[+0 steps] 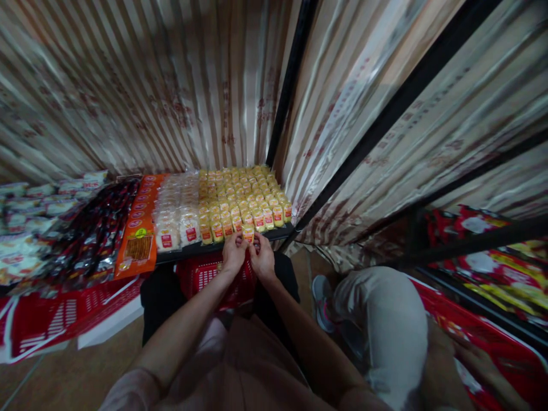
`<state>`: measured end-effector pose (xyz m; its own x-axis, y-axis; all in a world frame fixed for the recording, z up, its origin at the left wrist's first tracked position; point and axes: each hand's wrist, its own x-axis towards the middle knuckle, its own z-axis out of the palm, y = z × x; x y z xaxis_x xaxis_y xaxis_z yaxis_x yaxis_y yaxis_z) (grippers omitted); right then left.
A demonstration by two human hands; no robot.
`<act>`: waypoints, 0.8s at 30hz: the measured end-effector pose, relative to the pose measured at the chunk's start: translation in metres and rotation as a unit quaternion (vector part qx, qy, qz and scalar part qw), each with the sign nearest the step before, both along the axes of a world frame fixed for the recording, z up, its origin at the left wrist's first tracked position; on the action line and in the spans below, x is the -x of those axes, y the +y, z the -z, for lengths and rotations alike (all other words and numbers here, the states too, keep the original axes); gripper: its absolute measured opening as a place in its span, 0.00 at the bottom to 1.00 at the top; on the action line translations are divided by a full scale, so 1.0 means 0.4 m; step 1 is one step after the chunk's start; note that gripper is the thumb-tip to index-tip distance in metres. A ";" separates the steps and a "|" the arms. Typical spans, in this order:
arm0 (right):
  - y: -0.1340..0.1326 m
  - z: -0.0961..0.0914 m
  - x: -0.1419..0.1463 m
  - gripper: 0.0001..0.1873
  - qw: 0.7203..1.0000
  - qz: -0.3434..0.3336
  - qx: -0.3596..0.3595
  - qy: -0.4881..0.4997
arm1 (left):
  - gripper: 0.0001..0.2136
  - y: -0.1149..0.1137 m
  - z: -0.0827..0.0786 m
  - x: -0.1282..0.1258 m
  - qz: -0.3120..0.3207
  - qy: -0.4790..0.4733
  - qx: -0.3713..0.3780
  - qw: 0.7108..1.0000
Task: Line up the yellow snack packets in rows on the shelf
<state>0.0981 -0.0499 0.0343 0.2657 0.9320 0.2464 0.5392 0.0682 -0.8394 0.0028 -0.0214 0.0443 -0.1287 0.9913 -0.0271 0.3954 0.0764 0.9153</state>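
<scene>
L grip and R grip both pinch a small yellow pkt, one at each side, at the near edge of a dark shelf, just in front of matching yellow pkts in rows. Its red-&-white label faces near, print too small to read; long axis approx. near–far. To left: clear pkts w/ red labels, then orange bags, text illegible.

A small yellow packet in shiny clear wrapping, with a red-and-white label, is held upright at the front edge of closely packed rows of matching yellow, clear-wrapped packets — the front ones standing upright, labels facing outward.
</scene>
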 end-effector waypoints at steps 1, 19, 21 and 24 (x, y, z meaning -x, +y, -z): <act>0.001 0.001 -0.001 0.21 1.000 -0.001 -0.009 0.002 | 0.11 0.005 -0.004 -0.007 -0.002 0.004 0.001 1.000; 0.018 0.052 -0.016 0.25 0.990 -0.022 -0.076 -0.119 | 0.09 0.042 -0.006 -0.036 -0.014 0.099 -0.029 0.995; 0.018 0.055 -0.020 0.25 0.989 -0.031 -0.080 -0.122 | 0.10 0.043 0.001 -0.034 -0.004 0.116 -0.041 0.992; 0.025 0.052 -0.035 0.24 0.985 -0.011 -0.092 -0.147 | 0.10 0.043 0.010 -0.033 0.006 0.130 -0.057 0.990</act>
<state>0.1121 -0.0398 0.0136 0.1378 0.8694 0.4745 0.7531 0.2192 -0.6203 0.0158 -0.0041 0.0404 -0.1054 0.9875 0.1172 0.6188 -0.0272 0.7851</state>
